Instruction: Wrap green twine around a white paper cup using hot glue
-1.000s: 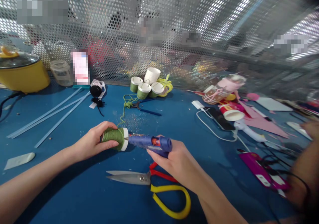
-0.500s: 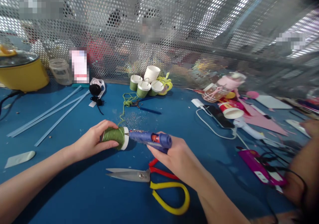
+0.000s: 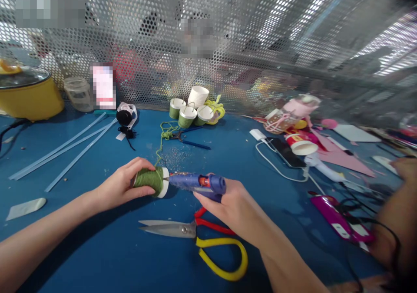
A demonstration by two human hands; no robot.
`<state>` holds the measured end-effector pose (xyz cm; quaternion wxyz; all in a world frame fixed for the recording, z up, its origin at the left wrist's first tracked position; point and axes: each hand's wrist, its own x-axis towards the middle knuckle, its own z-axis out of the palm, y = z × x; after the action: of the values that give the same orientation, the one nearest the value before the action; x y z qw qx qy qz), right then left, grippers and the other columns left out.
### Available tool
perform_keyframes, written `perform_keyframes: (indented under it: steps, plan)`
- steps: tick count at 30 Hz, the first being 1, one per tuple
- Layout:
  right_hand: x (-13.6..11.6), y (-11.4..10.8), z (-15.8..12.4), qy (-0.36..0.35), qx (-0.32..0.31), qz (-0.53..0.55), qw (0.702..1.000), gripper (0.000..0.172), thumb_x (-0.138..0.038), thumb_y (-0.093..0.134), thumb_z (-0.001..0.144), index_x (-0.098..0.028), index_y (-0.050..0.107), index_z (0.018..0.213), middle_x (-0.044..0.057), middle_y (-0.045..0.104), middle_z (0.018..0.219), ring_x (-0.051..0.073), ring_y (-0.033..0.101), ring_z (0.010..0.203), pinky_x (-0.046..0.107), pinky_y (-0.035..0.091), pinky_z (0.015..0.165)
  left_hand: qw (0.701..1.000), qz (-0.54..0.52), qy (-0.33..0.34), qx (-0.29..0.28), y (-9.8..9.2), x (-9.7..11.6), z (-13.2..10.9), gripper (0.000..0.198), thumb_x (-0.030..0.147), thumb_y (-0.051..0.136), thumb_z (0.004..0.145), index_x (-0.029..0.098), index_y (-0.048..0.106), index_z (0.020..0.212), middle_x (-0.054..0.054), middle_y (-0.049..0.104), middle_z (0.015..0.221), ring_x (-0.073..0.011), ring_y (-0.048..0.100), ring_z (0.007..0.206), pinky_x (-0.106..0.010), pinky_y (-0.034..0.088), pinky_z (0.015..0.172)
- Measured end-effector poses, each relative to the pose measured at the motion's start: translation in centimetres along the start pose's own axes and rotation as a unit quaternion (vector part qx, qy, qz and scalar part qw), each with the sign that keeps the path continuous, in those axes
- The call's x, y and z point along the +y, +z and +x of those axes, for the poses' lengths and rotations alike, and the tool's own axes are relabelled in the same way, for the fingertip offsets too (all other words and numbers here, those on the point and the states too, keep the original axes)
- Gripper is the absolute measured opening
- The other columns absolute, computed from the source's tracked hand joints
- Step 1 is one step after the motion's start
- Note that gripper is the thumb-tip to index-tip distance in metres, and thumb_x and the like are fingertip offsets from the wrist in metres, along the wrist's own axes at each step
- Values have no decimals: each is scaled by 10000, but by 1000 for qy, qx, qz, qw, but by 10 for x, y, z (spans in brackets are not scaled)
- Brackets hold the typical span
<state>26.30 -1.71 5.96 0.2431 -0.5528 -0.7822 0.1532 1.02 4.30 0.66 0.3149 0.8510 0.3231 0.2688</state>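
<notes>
My left hand (image 3: 130, 180) is wrapped round a paper cup (image 3: 150, 181) wound with green yarn, lying on its side with its white rim to the right. A strand of yarn (image 3: 159, 149) runs from it back to a loose green tangle. My right hand (image 3: 224, 202) grips a blue hot glue gun (image 3: 197, 183), its nozzle at the cup's rim; whether it touches I cannot tell. Below both hands lie large scissors (image 3: 176, 229) with one red and one yellow handle, blades pointing left.
Several cups (image 3: 187, 116), some yarn-wrapped, stand at the back near blue-handled pliers (image 3: 195, 144). Glue sticks (image 3: 65, 147) and a yellow pot (image 3: 31, 95) are on the left. A phone (image 3: 286, 152), a purple power strip (image 3: 339, 221) and another person's arm (image 3: 395, 215) are on the right.
Almost nothing differs. The glue gun and right hand have shifted very slightly right and down, with the nozzle still at the cup's rim.
</notes>
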Motion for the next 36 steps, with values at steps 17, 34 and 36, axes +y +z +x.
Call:
perform_keyframes:
  steps: [17,34,36]
  plan:
    - [1,1,9,37,9,-6,999,118,-206,575,737,-173,592,626,0,638,570,133,582,506,218,445,514,1000,5,19,-8,0,2,0,295,316,582,819,202,463,1064,-83,531,1089,-220,523,1008,-343,434,859]
    - [2,4,18,67,-19,-14,997,86,-223,583,730,-168,640,696,25,687,643,173,633,597,230,456,538,1000,0,28,-12,0,3,-2,290,314,585,820,206,472,1064,-90,510,1121,-223,520,1038,-354,443,882]
    - [2,4,18,62,-15,-11,998,81,-221,583,729,-169,639,702,24,687,646,172,632,596,230,455,535,1000,-2,28,-12,0,3,-2,288,315,586,819,206,475,1061,-90,511,1119,-226,519,1037,-358,441,882]
